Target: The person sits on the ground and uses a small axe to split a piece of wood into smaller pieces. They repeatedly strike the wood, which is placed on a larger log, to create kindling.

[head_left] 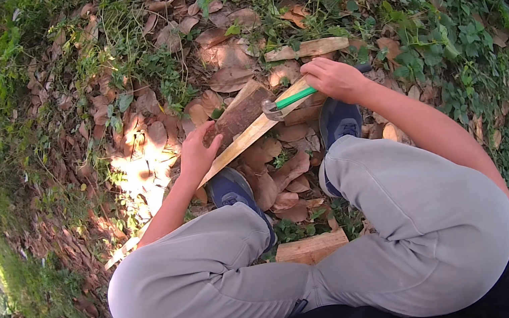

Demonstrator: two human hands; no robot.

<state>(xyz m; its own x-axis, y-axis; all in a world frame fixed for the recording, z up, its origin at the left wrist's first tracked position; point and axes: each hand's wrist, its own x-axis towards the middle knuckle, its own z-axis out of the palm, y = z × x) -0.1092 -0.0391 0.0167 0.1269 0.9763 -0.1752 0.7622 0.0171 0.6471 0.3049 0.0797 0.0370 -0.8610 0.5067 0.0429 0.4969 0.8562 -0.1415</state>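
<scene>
A hammer (295, 97) with a green handle and a metal head is in my right hand (334, 80), which is closed around the handle. Its dark handle end sticks out past my wrist, and its head rests against or just over a long pale wooden strip (244, 139). The strip runs at a slant from my left wrist up to my right fingers. Beside it lies a short bark-covered piece of wood (242, 117). My left hand (199, 153) grips the left end of this piece, thumb and fingers on either side.
Another pale wood piece (306, 49) lies beyond my right hand. A wood block (312, 248) sits between my legs. My dark shoes (231, 189) flank the strip's near side. Dry brown leaves (230, 61) and green vines (451, 36) cover the ground.
</scene>
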